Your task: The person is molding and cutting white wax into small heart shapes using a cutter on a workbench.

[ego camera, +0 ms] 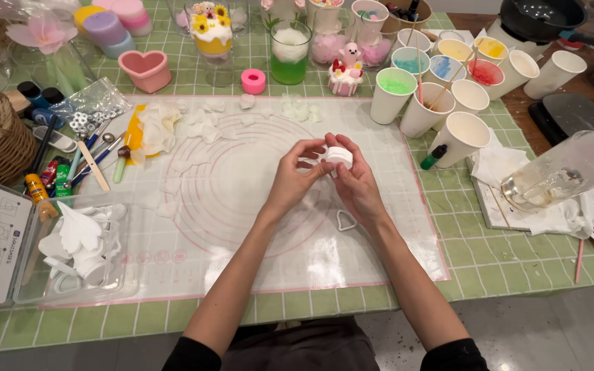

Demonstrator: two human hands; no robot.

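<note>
A: Both hands are meeting over the silicone mat (242,233), right? What's the left hand (292,180) doing?

B: It's pinching the small white piece (339,156) with curled fingers. The right hand (356,184) is cupping it too, half closed, just above the tabletop (517,254).

Both hands — left (295,180), right (356,185) — fingertips together, grip closed.
</note>
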